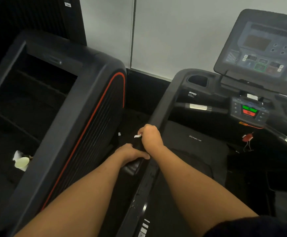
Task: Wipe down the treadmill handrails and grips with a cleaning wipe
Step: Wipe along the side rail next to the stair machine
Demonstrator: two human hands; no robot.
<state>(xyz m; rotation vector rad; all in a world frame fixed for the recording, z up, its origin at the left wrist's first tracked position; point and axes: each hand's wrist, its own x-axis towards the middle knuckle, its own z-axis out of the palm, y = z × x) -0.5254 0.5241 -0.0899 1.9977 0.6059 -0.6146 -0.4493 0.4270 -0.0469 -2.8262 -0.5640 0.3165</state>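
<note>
Right hand [150, 136] pinched wipe [137, 136]: thin, limp, light; probably best bunched in palm against the stiff handrail [161, 106]. Left hand [132, 153] lay on it; grip unclear.

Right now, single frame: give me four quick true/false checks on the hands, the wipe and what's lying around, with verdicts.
1. The right hand pinches a white wipe against the treadmill's left handrail. True.
2. The left hand is raised to the console screen. False: it rests on the near end of the same handrail, just behind the right hand.
3. A pale cup lies on the neighbouring machine. True.
4. The red safety clip hangs from the left handrail. False: it hangs on the far side of the belt, below the control panel.
</note>
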